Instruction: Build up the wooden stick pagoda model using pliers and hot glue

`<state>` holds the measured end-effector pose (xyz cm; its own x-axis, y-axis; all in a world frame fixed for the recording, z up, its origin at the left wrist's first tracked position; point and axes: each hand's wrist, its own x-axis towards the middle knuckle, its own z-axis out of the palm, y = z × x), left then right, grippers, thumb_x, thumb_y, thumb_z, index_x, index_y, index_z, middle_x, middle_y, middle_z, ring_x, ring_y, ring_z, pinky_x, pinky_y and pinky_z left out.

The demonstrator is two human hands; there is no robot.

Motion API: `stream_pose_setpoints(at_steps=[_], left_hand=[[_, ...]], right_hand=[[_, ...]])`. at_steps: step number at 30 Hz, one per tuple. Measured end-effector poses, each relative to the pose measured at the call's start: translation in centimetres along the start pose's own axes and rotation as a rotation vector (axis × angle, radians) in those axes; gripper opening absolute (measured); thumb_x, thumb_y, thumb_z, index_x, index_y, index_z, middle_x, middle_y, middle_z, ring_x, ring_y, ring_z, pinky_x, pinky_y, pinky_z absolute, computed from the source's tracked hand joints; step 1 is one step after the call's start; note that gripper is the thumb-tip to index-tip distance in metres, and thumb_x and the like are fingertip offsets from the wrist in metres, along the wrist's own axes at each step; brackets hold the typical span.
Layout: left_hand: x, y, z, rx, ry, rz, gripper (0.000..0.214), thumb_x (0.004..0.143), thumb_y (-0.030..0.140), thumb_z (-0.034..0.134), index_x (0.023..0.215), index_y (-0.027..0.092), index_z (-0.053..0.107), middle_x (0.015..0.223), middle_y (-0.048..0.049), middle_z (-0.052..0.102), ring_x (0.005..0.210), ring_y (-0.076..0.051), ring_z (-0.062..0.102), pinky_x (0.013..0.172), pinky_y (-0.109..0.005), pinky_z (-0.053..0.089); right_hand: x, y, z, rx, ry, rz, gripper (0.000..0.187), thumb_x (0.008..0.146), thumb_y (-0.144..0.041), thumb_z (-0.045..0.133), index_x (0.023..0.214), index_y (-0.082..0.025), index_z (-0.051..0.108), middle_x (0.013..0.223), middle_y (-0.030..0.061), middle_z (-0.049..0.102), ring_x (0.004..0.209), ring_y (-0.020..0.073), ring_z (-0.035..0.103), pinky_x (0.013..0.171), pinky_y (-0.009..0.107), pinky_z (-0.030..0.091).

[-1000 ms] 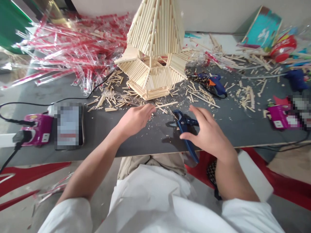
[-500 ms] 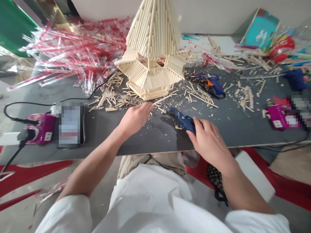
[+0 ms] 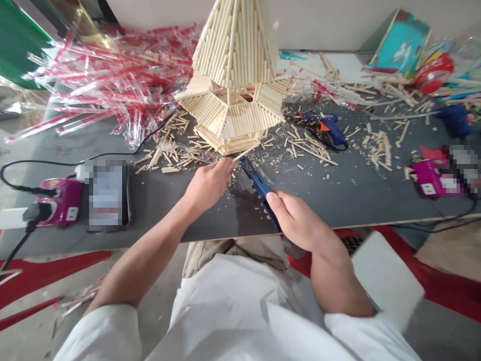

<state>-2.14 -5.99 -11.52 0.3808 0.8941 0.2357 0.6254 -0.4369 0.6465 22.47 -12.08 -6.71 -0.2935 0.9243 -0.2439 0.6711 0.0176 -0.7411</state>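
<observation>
Left hand [image 3: 211,181] pinches a stick [image 3: 247,152], which projects rightward from the fingertips near the model [image 3: 244,120]. Right hand [image 3: 300,215] grips the cutter [image 3: 259,183], its head just beside the stick, between both hands.

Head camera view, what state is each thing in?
Left grip: closed on thin stick.
Right grip: closed around blue cutter.
Blue cutter: held, jaw opening unclear.
Wooden model: upright, top out of frame.
Glue gun: lying down, unheld.
Left-side phone: face up, screen lit.
Left-side purple power block: plugs inserted.
Wrappers: heaped.
Stick offcuts: scattered.
</observation>
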Motion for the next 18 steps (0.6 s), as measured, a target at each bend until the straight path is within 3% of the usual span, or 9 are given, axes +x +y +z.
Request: stream_pose_setpoints(at_steps=[7, 11, 18], left_hand=[[-0.1, 0.6, 0.2, 0.068, -0.099, 0.029, 0.013, 0.100, 0.019, 0.040, 0.094, 0.020, 0.051, 0.082, -0.0027, 0.064, 0.064, -0.011, 0.057, 0.064, -0.020, 0.040], [-0.3, 0.7, 0.1, 0.082, -0.078, 0.019, 0.012, 0.094, 0.013, 0.041, 0.093, 0.019, 0.051, 0.079, -0.0015, 0.063, 0.060, -0.010, 0.052, 0.062, -0.020, 0.038], [-0.2, 0.7, 0.2, 0.218, -0.036, -0.037, 0.026, 0.105, 0.026, 0.039, 0.090, 0.018, 0.058, 0.077, -0.0040, 0.069, 0.058, -0.010, 0.055, 0.058, -0.021, 0.035]], right_hand=[[0.6, -0.8, 0.8, 0.097, 0.011, 0.002, 0.050, 0.109, -0.062, 0.033, 0.086, -0.023, 0.054, 0.078, 0.0029, 0.065, 0.070, 0.0182, 0.057, 0.066, 0.031, 0.042], [0.9, -0.9, 1.7, 0.158, 0.006, 0.032, 0.051, 0.109, -0.063, 0.032, 0.095, -0.022, 0.058, 0.089, 0.0060, 0.070, 0.081, 0.0208, 0.062, 0.074, 0.033, 0.045], [0.9, -0.9, 2.4, 0.117, 0.035, 0.012, 0.051, 0.110, -0.061, 0.030, 0.098, -0.023, 0.061, 0.103, 0.0091, 0.070, 0.093, 0.0241, 0.065, 0.084, 0.036, 0.045]])
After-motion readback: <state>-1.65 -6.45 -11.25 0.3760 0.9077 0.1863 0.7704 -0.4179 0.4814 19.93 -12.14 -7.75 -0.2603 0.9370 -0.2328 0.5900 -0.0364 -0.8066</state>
